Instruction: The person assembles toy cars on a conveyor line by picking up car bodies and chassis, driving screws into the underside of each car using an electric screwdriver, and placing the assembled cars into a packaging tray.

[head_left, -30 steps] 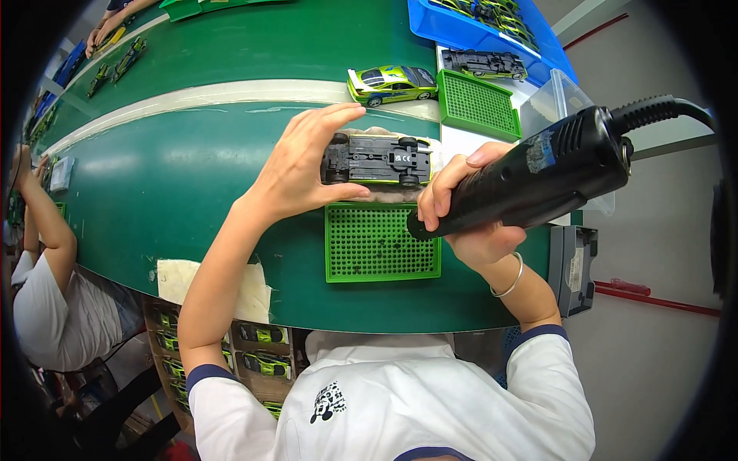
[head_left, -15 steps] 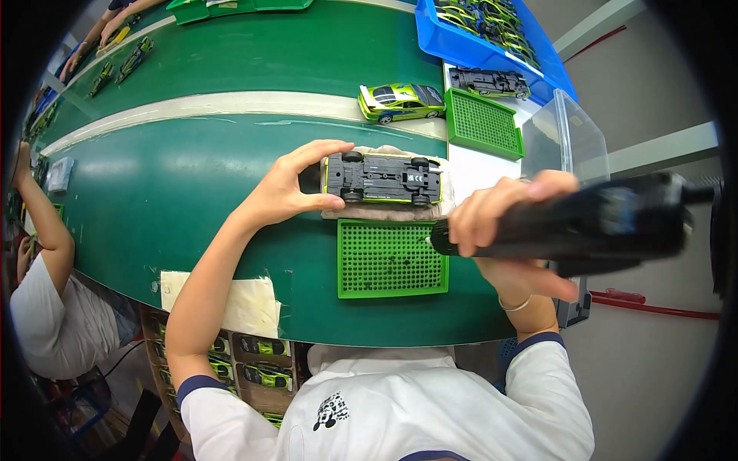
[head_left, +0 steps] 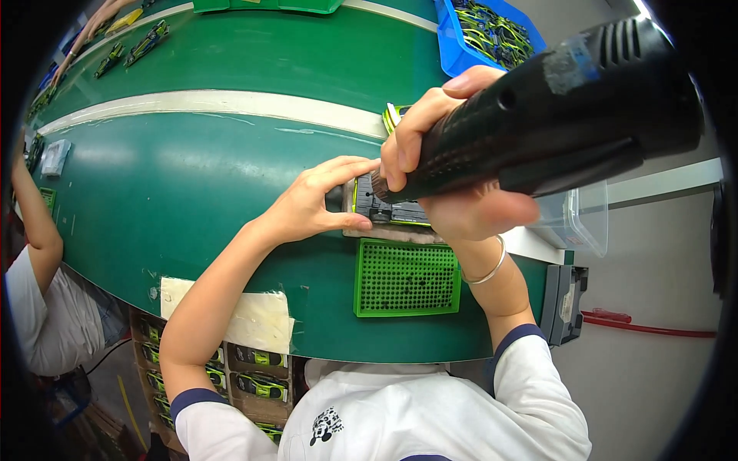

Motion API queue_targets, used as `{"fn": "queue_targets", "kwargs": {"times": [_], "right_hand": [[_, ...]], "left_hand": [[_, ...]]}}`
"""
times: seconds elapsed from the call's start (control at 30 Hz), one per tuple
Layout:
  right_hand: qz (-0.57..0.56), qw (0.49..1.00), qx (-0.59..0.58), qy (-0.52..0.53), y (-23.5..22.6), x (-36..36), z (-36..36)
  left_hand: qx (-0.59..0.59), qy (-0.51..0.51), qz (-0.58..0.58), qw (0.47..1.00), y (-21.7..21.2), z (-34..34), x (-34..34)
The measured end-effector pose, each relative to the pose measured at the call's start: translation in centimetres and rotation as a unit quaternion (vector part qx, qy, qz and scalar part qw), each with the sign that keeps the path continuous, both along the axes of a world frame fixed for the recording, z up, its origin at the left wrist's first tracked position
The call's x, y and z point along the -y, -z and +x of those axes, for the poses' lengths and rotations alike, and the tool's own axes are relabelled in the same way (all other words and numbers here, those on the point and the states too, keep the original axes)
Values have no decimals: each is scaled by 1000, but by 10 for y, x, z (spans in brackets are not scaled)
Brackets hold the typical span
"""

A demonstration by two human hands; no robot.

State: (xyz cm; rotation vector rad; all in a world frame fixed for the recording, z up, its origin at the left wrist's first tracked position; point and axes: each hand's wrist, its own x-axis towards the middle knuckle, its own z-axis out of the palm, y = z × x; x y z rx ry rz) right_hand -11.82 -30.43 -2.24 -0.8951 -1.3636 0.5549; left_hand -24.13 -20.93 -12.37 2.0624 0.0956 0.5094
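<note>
A toy car [head_left: 398, 213] lies wheels-up on a pale pad [head_left: 407, 237], its black underside showing at the near end. My left hand [head_left: 327, 196] grips the car's left end between thumb and fingers. In my right hand [head_left: 450, 154] is a black electric screwdriver [head_left: 553, 115], its tip end brought down over the left part of the underside. The hand and tool hide most of the car; whether the bit touches it I cannot tell. Just nearer than the pad sits a green perforated tray [head_left: 377, 288] with small dark pieces, probably screws, in some holes.
Behind my right hand, part of another yellow-green car [head_left: 390, 117] shows. A blue bin [head_left: 455, 55] of car parts stands far right, near a clear box [head_left: 592, 223]. A grey case [head_left: 567, 303] is at the right edge. Another person's arm [head_left: 37, 219] reaches in at left.
My right hand has swung the screwdriver left and up from beside the tray to over the car. My left hand still holds the car. The whole view has shifted slightly.
</note>
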Motion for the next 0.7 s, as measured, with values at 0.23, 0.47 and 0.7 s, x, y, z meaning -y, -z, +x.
{"fn": "queue_targets", "kwargs": {"times": [0.23,0.47,0.7], "right_hand": [[-18,1000,8,4,9,-8,-2],[-34,999,14,14,17,-11,-1],[-51,998,20,22,22,-15,-4]], "left_hand": [[-13,-9,-14,1000,0,-1,0],[-27,0,-33,999,-4,-2,-1],[-29,3,41,999,-8,-4,0]]}}
